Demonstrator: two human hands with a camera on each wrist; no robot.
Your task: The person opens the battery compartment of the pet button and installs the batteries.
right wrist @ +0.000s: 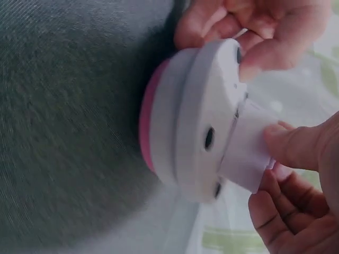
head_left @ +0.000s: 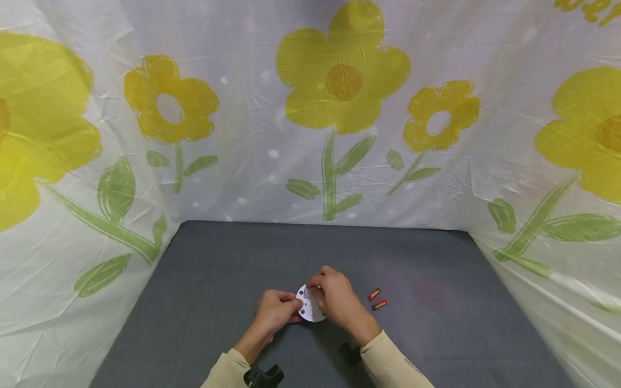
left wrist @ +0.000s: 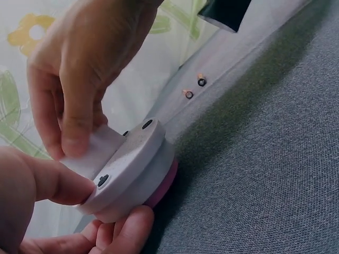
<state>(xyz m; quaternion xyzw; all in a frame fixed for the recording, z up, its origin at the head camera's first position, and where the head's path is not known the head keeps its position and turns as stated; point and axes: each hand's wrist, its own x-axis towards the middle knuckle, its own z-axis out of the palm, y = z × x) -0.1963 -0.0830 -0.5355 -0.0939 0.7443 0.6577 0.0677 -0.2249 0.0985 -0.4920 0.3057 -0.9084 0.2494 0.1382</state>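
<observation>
A round white device (head_left: 311,310) with a pink far side (right wrist: 150,119) and dark round feet stands tilted, close over the grey table. My left hand (head_left: 276,311) grips its rim, the thumb on the white face and fingers beneath. On the other side my right hand (head_left: 337,299) pinches a small white cover (right wrist: 248,143) between thumb and fingers. That cover stands up at an angle from the device's face, its lower edge right at the opening. Little of the opening shows behind it. Small holes dot the face near my right fingers.
Two red-and-black batteries, an upper battery (head_left: 374,294) and a lower battery (head_left: 379,305), lie right of my right hand. White cloth with yellow flowers (head_left: 344,81) walls the grey table (head_left: 233,258) at back and sides. A dark wrist camera (head_left: 263,376) is on my left wrist.
</observation>
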